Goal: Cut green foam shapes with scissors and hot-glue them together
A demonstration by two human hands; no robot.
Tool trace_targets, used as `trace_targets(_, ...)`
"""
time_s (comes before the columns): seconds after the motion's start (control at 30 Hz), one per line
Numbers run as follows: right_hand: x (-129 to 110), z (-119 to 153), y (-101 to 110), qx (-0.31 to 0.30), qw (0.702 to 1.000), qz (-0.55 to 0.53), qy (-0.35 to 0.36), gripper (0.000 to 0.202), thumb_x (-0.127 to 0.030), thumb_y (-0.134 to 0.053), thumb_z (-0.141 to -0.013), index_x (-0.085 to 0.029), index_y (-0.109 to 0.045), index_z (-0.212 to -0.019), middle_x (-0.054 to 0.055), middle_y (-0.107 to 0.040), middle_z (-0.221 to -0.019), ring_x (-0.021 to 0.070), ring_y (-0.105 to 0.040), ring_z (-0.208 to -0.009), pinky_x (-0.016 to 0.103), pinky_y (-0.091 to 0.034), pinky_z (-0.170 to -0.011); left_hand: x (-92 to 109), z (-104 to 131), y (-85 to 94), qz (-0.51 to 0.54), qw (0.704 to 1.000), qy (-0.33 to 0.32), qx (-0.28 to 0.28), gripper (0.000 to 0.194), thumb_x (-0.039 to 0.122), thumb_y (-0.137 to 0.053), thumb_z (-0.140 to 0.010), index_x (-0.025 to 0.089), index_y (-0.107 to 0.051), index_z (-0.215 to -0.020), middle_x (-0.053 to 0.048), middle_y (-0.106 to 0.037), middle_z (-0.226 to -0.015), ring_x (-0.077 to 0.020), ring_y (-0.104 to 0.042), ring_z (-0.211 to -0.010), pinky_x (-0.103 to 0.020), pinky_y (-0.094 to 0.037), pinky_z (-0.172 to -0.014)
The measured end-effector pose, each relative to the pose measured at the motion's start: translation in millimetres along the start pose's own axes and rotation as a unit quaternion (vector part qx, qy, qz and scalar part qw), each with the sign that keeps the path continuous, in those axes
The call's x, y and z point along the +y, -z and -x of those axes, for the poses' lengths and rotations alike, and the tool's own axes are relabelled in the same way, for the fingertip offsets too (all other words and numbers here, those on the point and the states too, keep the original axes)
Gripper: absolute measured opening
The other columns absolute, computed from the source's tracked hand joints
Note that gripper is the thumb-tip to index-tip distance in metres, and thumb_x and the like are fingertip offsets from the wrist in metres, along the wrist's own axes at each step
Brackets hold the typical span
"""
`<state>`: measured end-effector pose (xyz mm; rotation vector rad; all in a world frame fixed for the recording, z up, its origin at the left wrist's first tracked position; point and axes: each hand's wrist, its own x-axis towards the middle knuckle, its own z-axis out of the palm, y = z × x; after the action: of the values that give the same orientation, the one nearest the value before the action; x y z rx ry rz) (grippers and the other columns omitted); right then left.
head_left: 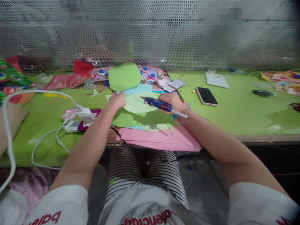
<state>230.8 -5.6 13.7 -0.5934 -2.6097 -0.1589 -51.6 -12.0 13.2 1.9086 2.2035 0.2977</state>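
Note:
My right hand [172, 99] is wrapped round a blue hot glue gun [156, 103], its nozzle pointing left over the paper and a clear glue stick coming out of its back. Under the nozzle lies a rounded pale green paper piece [138, 104]. My left hand [118, 100] is closed at that piece's left edge, pinching it; the fingertips are partly hidden. Beneath it are a brighter green sheet [131, 119] and pink sheets [150, 136] at the table's front edge. Just beyond my left hand, a bright green cut-out [124, 76] stands raised over blue paper [138, 89].
A phone [207, 96] and a white card [217, 79] lie to the right. Chargers with white cables [85, 115] sit by my left forearm. A decorated board [152, 74] and red paper [72, 78] lie behind. Another person's arm [12, 125] rests at far left. A perforated metal panel [150, 37] closes the back.

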Motion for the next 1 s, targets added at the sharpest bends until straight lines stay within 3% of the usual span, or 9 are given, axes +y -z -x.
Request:
trace_targets(0.17,1,-2,-4,-0.027,0.999,0.045,0.016,0.019,-0.034,-0.045,-0.083,-0.018,-0.052,-0.076,0.007,-0.055,-0.072,0.0148,-0.044,-0.059,0.028,-0.028,-0.054,2,3,2.0,0.009,1.0,-0.007,-0.007,0.064,0.019,-0.071,-0.063,0.018,-0.053,-0.124,-0.02,-0.062,-0.118,-0.0337,-0.056,-0.116,-0.04,-0.043,-0.097)
trace_targets(0.3,-6,-4,-1,-0.044,0.997,0.03,0.055,0.012,-0.028,-0.046,-0.082,-0.018,-0.05,-0.075,0.005,-0.054,-0.071,0.0133,-0.042,-0.057,0.027,-0.024,-0.052,4,5,4.4,-0.032,0.999,-0.014,-0.018,0.064,0.026,-0.069,-0.066,0.019,-0.051,-0.127,-0.016,-0.062,-0.121,-0.0304,-0.056,-0.115,-0.037,-0.044,-0.093)
trace_targets(0.57,-26,-10,3,-0.135,0.985,-0.029,0.102,0.013,-0.028,-0.046,-0.084,-0.019,-0.046,-0.074,0.005,-0.053,-0.073,0.0131,-0.043,-0.061,0.027,-0.028,-0.055,6,9,13.6,-0.025,0.998,-0.021,-0.051,0.064,0.016,-0.061,-0.064,0.021,-0.051,-0.128,-0.017,-0.059,-0.124,-0.0321,-0.058,-0.109,-0.038,-0.047,-0.083)
trace_targets(0.77,-29,-9,5,-0.128,0.988,-0.025,0.086,0.024,-0.03,-0.039,-0.091,-0.018,-0.047,-0.071,0.005,-0.052,-0.071,0.0127,-0.042,-0.059,0.027,-0.028,-0.056,9,12,14.9,-0.037,0.997,-0.013,-0.064,0.059,0.017,-0.06,-0.063,0.023,-0.056,-0.121,-0.014,-0.059,-0.123,-0.0312,-0.061,-0.103,-0.037,-0.046,-0.08)
trace_targets(1.0,-27,-9,4,-0.124,0.988,-0.016,0.094,0.021,-0.029,-0.04,-0.09,-0.018,-0.048,-0.073,0.004,-0.052,-0.071,0.012,-0.041,-0.058,0.027,-0.026,-0.055,9,15,14.5,-0.062,0.996,-0.017,-0.061,0.056,0.02,-0.06,-0.062,0.017,-0.057,-0.117,-0.018,-0.062,-0.114,-0.0326,-0.062,-0.099,-0.038,-0.047,-0.077)
